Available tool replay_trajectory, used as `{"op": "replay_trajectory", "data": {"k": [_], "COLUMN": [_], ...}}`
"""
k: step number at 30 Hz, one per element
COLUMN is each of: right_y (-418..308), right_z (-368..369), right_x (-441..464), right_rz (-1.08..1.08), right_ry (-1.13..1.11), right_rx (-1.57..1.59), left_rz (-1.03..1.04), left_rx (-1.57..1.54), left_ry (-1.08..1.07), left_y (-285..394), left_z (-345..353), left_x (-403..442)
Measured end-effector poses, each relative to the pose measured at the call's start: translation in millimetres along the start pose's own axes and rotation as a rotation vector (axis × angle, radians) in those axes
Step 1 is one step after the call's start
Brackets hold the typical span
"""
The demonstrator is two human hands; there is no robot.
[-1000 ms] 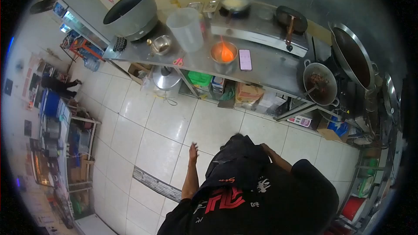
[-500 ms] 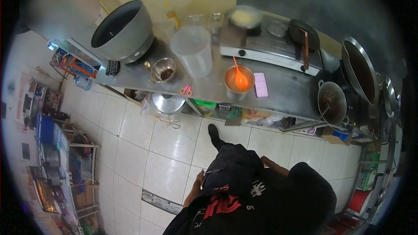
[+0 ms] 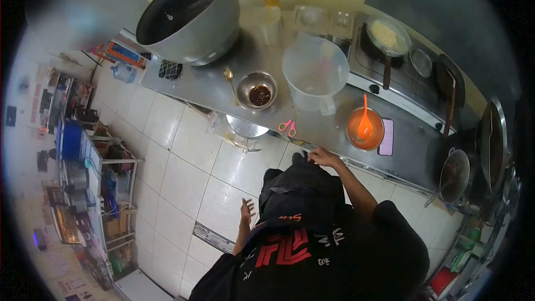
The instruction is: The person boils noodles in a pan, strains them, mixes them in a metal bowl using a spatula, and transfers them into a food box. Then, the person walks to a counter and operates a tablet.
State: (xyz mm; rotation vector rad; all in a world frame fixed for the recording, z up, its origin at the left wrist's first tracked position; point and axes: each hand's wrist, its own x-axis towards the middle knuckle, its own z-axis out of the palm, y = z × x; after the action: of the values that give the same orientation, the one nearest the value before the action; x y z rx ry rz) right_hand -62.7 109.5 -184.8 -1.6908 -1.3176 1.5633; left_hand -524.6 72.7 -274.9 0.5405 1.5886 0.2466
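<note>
My left hand hangs beside my body over the tiled floor, fingers apart, holding nothing. My right hand is raised in front of me near the counter's front edge, its fingers loosely stretched with nothing seen in them. Closest to it on the counter are pink-handled scissors and a round bowl with an orange ladle resting inside. A phone lies right of that bowl. To the left, a steel bowl holds dark sauce, with a gold spoon alongside. Behind stands a translucent plastic pitcher.
A large grey pot stands at the counter's left. A stove carries a pan with pale food. Woks are at the right. A lidded silver pot sits under the counter edge. Shelving lines the left.
My view has moved closer to the counter, its items shifting right in the picture. My right hand has risen forward toward the counter edge. My left hand has come away from my body.
</note>
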Motion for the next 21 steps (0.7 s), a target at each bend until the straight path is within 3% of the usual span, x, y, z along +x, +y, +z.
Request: {"op": "replay_trajectory", "data": {"k": [3, 5, 7, 9, 11, 13, 15, 16, 21], "right_y": [-81, -107, -123, -128, -139, -134, -104, -104, -71], "right_z": [-8, 6, 21, 46, 62, 78, 89, 88, 90], "right_x": [21, 44, 67, 92, 105, 117, 130, 127, 83], "right_rz": [0.055, 0.029, 0.011, -0.280, -0.250, -0.172, -0.160, -0.054, 0.065], "right_ry": [-0.106, -0.132, -0.149, -0.164, -0.226, -0.250, -0.444, -0.483, -0.360], "right_rx": [0.194, 0.248, 0.302, -0.041, -0.146, -0.218, -0.126, -0.126, 0.029], "left_rz": [0.069, 0.329, 0.408, 0.455, 0.503, 0.411, 0.242, 0.155, -0.066], "left_rx": [0.089, 0.246, 0.400, 0.398, 0.380, 0.446, 0.523, 0.558, 0.629], "left_ry": [0.015, 0.089, 0.038, -0.070, -0.257, -0.336, -0.360, -0.356, -0.316], "left_y": [52, 81, 128, 141, 144, 130, 115, 111, 112], "left_z": [33, 48, 59, 50, 35, 3, -34, -54, -137], "left_x": [26, 45, 27, 34, 48, 61, 68, 71, 99]}}
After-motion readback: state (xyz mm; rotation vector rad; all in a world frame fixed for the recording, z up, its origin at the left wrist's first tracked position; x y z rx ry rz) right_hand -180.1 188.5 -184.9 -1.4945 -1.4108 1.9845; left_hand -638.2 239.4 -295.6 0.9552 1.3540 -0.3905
